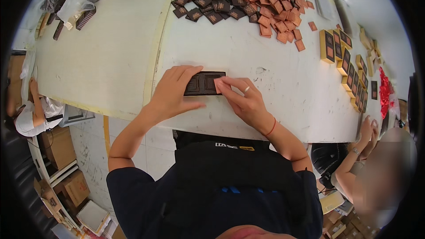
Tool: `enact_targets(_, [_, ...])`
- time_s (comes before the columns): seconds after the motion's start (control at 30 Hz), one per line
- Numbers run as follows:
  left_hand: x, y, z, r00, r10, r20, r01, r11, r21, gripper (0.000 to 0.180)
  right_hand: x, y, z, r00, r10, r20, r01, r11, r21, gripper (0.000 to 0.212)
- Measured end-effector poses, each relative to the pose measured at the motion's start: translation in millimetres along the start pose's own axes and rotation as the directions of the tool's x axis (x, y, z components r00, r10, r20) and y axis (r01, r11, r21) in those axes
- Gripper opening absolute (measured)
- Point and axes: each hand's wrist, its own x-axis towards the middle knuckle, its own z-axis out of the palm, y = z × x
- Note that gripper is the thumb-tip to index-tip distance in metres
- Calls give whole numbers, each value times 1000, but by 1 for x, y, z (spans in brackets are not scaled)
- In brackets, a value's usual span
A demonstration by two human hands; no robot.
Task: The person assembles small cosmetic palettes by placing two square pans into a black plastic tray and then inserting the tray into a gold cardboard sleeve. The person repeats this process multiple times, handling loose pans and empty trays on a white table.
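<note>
A dark brown rectangular tray (201,84) with two square, ridged recesses lies on the table in front of me. My left hand (175,88) grips its left end, fingers over the far side and thumb along the near side. Between the fingertips of my right hand (245,99) is a small copper-coloured square packet (217,86), held at the right end of the tray. It covers part of the right recess. Beyond the tray lie a heap of black square packets (203,0) and, touching it, a heap of copper-coloured square packets (276,4).
Gold-sided boxes with dark tops (349,79) stand in rows on the right. Red plastic wrapping (385,90) lies past them, near a co-worker's hands (367,130). Clear plastic bags (79,6) and dark trays (85,18) are at far left, where another person (33,115) sits.
</note>
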Motion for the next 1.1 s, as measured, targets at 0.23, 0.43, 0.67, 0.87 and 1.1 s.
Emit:
enact_targets(0.23, [11,-4,29,997,52,-48,-55,997,-57,68,-10,-20,-17,990,85,116,-62,980,-189,48])
enact_targets(0.43, [27,3,46,985,169,17,-169,985,-34,68,-22,-1,-33,932,362,32,-361,913,190,23])
enact_targets(0.67, [20,5,54,970,237,-52,-241,967,-87,69,-9,-5,-21,710,704,14,-525,515,677,13])
enact_targets(0.87, [18,5,53,962,261,-78,-268,959,-89,69,-14,-17,-12,811,574,-117,-539,810,232,17])
enact_targets(1.1, [15,7,56,973,225,-58,-230,969,-88,71,-23,-7,-12,864,481,-147,-456,872,177,20])
